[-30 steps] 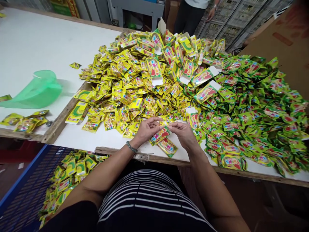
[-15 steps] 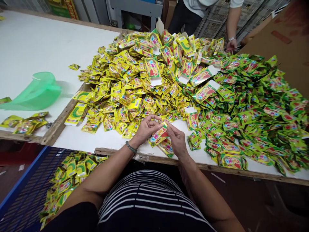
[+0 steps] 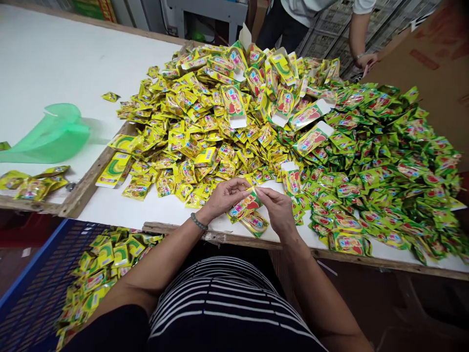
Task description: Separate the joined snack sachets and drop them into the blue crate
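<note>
Between my two hands is a small yellow and green candy box (image 3: 245, 207) with a heart print, held over the table's front edge. My left hand (image 3: 227, 196), below a beaded bracelet, grips its left and upper side. The fingers of my right hand (image 3: 276, 208) pinch its upper right end. Under it another candy box (image 3: 256, 224) lies flat on the white table. Just beyond my hands spreads a heap of yellow candy packets (image 3: 190, 142). Green candy packets (image 3: 370, 166) are piled to the right. A box with its white flap up (image 3: 291, 180) stands near my right hand.
Several flattened or part-opened boxes (image 3: 233, 102) lie on the heap. A blue crate (image 3: 32, 283) holding filled boxes stands low at left. A green plastic scoop-like sheet (image 3: 54, 134) rests beyond a wooden strip (image 3: 98, 171). Across the table, a co-worker's hand (image 3: 366, 60) is beside a cardboard carton (image 3: 421, 83).
My right hand has shifted slightly right, with its fingers still at the upper end of the box. The co-worker's hand has moved right, towards the carton.
</note>
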Demonstrator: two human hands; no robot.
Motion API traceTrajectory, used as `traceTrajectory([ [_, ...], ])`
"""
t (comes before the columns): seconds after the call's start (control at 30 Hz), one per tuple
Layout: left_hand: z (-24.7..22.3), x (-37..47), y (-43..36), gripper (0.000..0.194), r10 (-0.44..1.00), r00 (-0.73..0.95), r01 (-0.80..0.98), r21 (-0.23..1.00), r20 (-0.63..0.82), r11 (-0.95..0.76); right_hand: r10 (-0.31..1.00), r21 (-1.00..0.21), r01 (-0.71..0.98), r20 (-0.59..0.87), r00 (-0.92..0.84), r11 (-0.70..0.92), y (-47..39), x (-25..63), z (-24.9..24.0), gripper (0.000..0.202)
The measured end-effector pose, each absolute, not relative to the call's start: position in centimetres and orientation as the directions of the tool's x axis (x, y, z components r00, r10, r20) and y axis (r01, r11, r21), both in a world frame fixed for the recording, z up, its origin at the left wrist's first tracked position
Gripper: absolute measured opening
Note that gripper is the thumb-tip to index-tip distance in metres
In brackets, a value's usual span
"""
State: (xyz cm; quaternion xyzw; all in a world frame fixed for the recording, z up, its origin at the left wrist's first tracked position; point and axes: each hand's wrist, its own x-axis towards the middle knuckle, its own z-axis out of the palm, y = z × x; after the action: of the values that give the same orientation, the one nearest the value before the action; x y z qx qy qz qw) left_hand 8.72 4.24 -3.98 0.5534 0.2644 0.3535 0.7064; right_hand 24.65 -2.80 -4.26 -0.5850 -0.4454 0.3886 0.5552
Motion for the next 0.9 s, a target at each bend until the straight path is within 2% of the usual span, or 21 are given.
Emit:
traceTrajectory([
  [0.13,-3.7,8.6,4.2,0.025,0.739,0.673,-0.206,0.968,0.036,0.141,0.973,-0.985,0.171,0.020,0.230,-0.021,-2.5,25.4,-3.9,0.020],
  [0.23,-3.6,8.6,4.2,0.024,0.709,0.705,-0.202,0.967,0.035,0.153,0.978,-0.987,0.156,0.001,0.206,-0.032,-2.5,25.6,-3.7,0.022],
  [0.33,-3.7,8.8,4.2,0.027,0.737,0.676,-0.202,0.964,0.008,0.175,0.975,-0.992,0.122,0.003,0.224,-0.025,-2.7,25.6,-3.4,0.022],
  [0.47,-3.9,8.9,4.3,0.029,0.754,0.657,-0.213,0.962,0.010,0.173,0.982,-0.982,0.186,0.053,0.179,0.019,-2.7,25.9,-3.0,0.016],
  [0.7,-4.1,8.6,4.3,0.034,0.724,0.690,-0.197,0.961,-0.005,0.194,0.994,-0.994,0.098,-0.045,0.095,-0.054,-2.2,26.7,-2.9,0.022],
  [0.9,-4.6,8.6,4.3,0.041,0.755,0.656,-0.218,0.949,-0.029,0.226,0.998,-0.985,0.164,-0.049,0.040,-0.055,-2.2,26.9,-2.5,0.022],
])
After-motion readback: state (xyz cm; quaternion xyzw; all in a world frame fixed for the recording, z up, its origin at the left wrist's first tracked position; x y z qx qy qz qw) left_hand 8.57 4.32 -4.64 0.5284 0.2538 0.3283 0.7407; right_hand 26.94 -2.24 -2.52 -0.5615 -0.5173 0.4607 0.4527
